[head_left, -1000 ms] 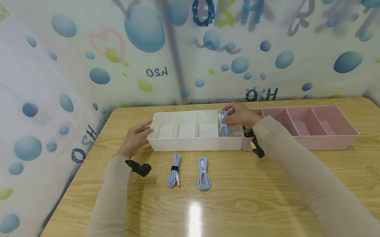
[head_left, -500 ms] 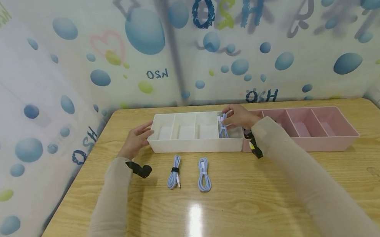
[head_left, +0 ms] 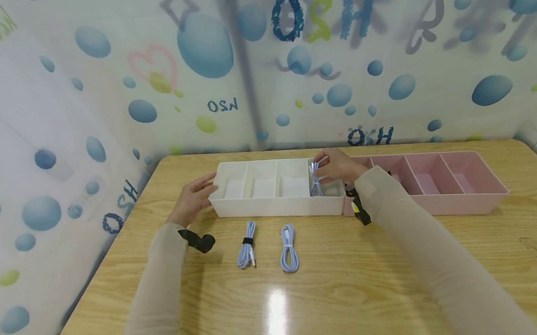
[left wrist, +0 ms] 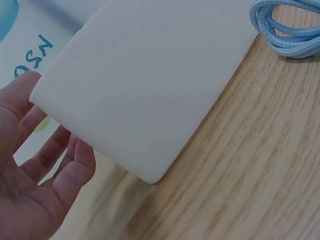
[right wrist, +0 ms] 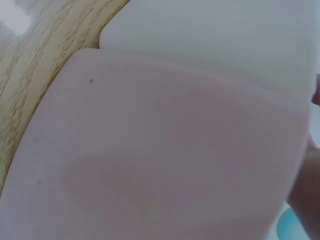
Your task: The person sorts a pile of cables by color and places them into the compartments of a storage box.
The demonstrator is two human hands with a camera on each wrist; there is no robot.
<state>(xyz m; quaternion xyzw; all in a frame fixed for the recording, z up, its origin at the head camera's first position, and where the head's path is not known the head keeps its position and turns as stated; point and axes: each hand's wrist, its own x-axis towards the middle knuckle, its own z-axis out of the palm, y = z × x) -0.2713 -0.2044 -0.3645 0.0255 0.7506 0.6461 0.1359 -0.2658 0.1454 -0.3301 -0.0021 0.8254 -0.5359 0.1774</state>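
Observation:
A long white organizer box [head_left: 279, 205] with several compartments stands on the table. My left hand [head_left: 192, 200] touches its left end, fingers loosely bent; the left wrist view shows that hand [left wrist: 40, 165] beside the box's end wall [left wrist: 145, 90]. My right hand [head_left: 339, 165] reaches into the rightmost compartment and pinches a coiled light-blue USB cable [head_left: 315, 184], partly covered by the fingers. Only slivers of the right hand [right wrist: 307, 185] show in the right wrist view. Two more coiled cables lie in front of the box, one with a black strap [head_left: 246, 249], the other a pale cable [head_left: 288, 250].
A pink divided box [head_left: 459, 203] adjoins the white box's right end, partly behind the right forearm; something dark in it is mostly hidden. The wooden table [head_left: 351, 300] extends toward me, and a patterned wall [head_left: 263, 119] rises behind it.
The right hand stays at the rightmost compartment with the cable, which looks slightly lower in it. The left hand keeps its place; the whole view shifts slightly with the head.

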